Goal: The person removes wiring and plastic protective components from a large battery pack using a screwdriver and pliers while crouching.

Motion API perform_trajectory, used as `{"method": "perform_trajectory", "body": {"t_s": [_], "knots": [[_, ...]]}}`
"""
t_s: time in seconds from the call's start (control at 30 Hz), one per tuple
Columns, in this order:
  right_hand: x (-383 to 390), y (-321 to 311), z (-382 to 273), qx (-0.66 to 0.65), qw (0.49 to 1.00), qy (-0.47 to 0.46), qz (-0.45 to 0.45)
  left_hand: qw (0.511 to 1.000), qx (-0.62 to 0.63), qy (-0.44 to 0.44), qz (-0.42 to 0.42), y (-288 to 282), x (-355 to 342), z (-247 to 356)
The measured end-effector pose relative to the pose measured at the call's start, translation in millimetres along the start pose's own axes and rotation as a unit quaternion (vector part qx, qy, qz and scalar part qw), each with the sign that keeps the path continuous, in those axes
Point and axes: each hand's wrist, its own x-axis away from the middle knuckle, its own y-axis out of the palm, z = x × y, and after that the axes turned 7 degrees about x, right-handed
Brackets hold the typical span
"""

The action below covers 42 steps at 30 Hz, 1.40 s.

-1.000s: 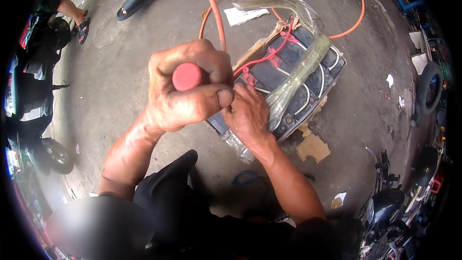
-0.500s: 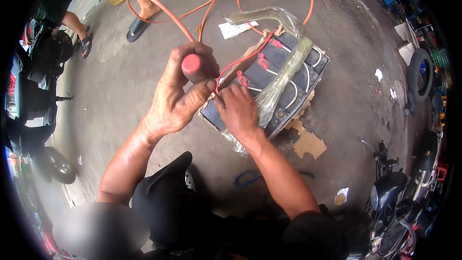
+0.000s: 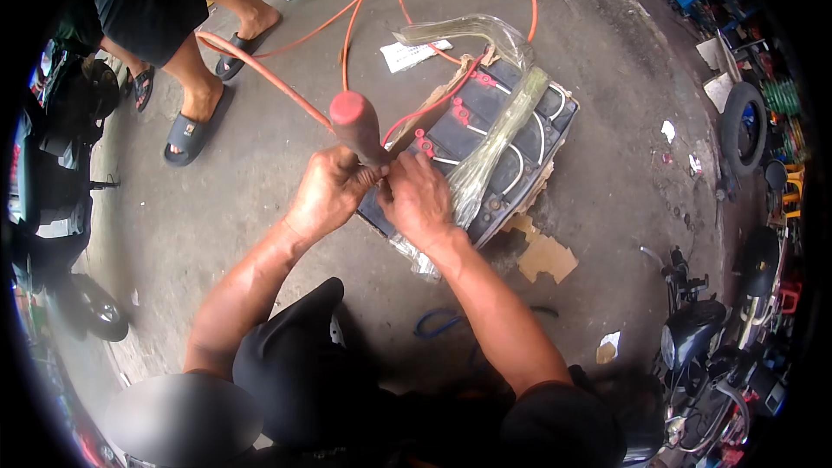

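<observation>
A screwdriver (image 3: 354, 120), dark-handled with a red end, leans upward from the fingers of my left hand (image 3: 328, 191), which is closed on its lower part. Its tip is hidden between my hands. My right hand (image 3: 419, 201) is closed against the left fingertips, over the near left corner of a battery pack (image 3: 439, 128). A red wire (image 3: 433, 110) runs from the pack's far end down to my pinched fingers; its end is hidden there. Red terminal covers (image 3: 460, 111) and white wires sit on the dark batteries. Clear tape (image 3: 500, 130) lies loosely across them.
An orange hose (image 3: 269, 78) curls over the floor beyond my hands. Another person's sandalled foot (image 3: 198, 121) stands at the left. Torn cardboard (image 3: 546, 256) lies right of the pack. A tyre (image 3: 744, 130) and motorbike parts (image 3: 698, 329) line the right side.
The screwdriver has swung from lying within my left hand to standing up above the fingers. Both hands have drawn together. The other person's leg has come further into view at the left.
</observation>
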Motion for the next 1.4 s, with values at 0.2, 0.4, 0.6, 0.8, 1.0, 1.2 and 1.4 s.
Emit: {"method": "perform_trajectory", "body": {"t_s": [0.2,0.4,0.6,0.8,1.0,1.2,1.4], "knots": [[-0.3,1.6,1.8,-0.007,1.000,0.018,0.010,0.991,-0.040,0.084,0.097,19.2,-6.7,-15.5],[-0.6,-3.1,0.2,0.024,0.999,0.001,-0.030,0.995,-0.046,0.044,-0.081,-0.9,-6.3,-19.0],[-0.7,-1.9,0.9,0.000,1.000,0.010,-0.018,0.984,-0.152,0.094,0.009,5.8,-2.5,-28.9],[3.8,0.5,2.8,-0.018,0.999,0.006,-0.026,0.982,-0.130,0.130,0.032,9.7,-5.2,-31.6],[0.6,-2.6,-0.2,-0.021,1.000,0.001,-0.022,0.986,-0.115,0.118,0.026,3.3,-2.7,-39.5],[2.8,-0.9,2.7,-0.042,0.999,0.008,-0.001,0.979,-0.160,0.112,0.051,6.7,-6.6,-27.7],[-0.9,-5.8,2.7,-0.041,0.999,-0.005,-0.033,0.987,-0.093,0.130,0.023,0.1,-4.5,-49.2]]}}
